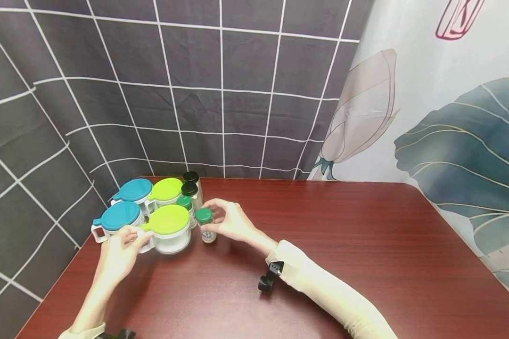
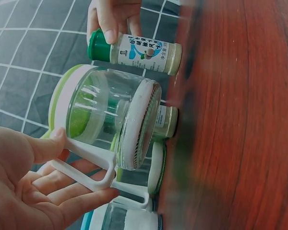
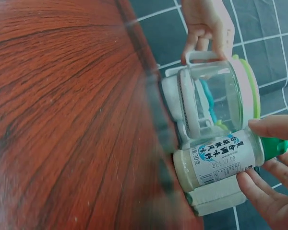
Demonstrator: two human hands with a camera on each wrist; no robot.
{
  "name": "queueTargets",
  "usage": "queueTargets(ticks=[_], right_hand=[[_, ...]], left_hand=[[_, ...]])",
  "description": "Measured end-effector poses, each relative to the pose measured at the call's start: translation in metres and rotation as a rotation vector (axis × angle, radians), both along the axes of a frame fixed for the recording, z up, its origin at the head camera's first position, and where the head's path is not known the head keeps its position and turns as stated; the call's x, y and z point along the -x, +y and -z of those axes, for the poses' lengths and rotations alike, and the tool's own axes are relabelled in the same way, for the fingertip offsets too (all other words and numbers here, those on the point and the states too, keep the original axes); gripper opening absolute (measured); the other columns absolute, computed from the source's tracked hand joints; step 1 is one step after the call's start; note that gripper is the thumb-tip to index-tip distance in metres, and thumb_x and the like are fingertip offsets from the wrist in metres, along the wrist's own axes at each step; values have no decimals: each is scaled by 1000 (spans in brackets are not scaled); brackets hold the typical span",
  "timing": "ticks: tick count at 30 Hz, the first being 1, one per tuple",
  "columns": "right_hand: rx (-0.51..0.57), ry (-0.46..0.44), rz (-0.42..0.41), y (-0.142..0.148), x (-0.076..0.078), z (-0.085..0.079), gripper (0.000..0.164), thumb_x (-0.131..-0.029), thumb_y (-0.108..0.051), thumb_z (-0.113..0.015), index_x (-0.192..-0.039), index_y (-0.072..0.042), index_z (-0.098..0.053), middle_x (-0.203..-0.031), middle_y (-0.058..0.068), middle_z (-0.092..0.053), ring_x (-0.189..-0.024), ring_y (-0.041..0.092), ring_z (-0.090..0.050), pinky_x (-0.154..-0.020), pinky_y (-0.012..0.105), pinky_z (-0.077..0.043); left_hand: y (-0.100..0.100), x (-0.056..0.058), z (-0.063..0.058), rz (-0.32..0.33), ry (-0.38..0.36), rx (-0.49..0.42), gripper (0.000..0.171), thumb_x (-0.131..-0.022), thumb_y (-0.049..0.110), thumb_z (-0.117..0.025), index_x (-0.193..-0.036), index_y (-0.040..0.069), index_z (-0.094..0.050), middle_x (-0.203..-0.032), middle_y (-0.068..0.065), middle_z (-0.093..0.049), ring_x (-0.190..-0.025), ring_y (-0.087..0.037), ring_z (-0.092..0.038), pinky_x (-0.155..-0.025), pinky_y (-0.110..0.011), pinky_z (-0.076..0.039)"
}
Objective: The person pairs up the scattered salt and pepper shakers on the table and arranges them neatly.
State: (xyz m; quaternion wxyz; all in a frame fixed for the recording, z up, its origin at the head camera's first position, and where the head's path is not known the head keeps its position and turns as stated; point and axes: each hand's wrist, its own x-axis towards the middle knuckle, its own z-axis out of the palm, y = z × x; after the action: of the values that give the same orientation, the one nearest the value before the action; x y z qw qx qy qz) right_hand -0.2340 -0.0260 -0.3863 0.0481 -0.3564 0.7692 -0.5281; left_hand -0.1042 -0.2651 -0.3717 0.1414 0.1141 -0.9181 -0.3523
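In the head view my left hand [image 1: 118,256] holds the white handle of a clear seasoning jar [image 1: 169,241] with a lime-green lid. The left wrist view shows thumb and fingers around that handle [image 2: 93,165]; the jar's glass looks see-through. My right hand [image 1: 234,223] pinches a green-capped spice bottle [image 1: 207,230] between thumb and fingers, just right of the jar. Its printed white label [image 3: 225,158] faces the right wrist camera, and pale contents show near the base. A second green-capped bottle [image 1: 185,203] stands behind, partly hidden by the jar.
Two blue-lidded jars [image 1: 120,215] stand at the left, and another lime-lidded jar [image 1: 167,189] is behind the held one. Two black-capped bottles [image 1: 190,189] stand at the back. The reddish wooden table [image 1: 322,226] meets a grey tile-patterned sheet [image 1: 250,113] at its back edge.
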Motion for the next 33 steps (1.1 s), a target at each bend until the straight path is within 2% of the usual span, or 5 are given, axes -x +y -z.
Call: queueTargets(ticks=[4, 9, 22, 29, 33], right_hand=[[1, 13, 3, 5, 2, -1, 43, -74, -7, -81, -113, -7, -63, -103, 13, -71, -88, 19, -71, -77, 25, -57], [2, 22, 15, 11, 2, -4, 42, -74, -6, -80, -113, -7, -63, -103, 12, -71, -87, 19, -70, -79, 35, -58], [-12, 16, 27, 19, 2, -3, 43, -74, -6, -80, -114, -6, -63, -102, 13, -71, -88, 24, -71, -76, 22, -56], [-23, 4, 18, 30, -20, -36, 40, -76, 3, -75, -113, 6, -60, -102, 23, -70, -90, 34, -70, -80, 34, -57], [-27, 6, 28, 34, -19, -35, 41, -76, 3, -75, -114, 6, -60, -102, 22, -70, -89, 33, -69, -81, 37, -57]], left_hand=[[3, 2, -1, 10, -6, -7, 30, -94, 31, -60, -103, 2, -63, -111, -26, -68, -110, -41, -62, -79, -40, -50], [7, 3, -3, 36, -29, -43, 32, -95, 33, -58, -103, 2, -63, -115, -25, -66, -114, -42, -60, -88, -49, -49], [13, 8, -3, 84, -19, -43, 26, -92, 28, -63, -100, 3, -66, -107, -20, -70, -110, -37, -64, -77, -23, -48], [17, 10, -1, 111, -3, -65, 27, -93, 27, -62, -103, 1, -63, -110, -23, -69, -112, -41, -61, -89, -52, -50], [20, 11, 0, 127, 0, -79, 27, -93, 25, -63, -104, 1, -63, -108, -21, -70, -112, -40, -62, -88, -49, -51]])
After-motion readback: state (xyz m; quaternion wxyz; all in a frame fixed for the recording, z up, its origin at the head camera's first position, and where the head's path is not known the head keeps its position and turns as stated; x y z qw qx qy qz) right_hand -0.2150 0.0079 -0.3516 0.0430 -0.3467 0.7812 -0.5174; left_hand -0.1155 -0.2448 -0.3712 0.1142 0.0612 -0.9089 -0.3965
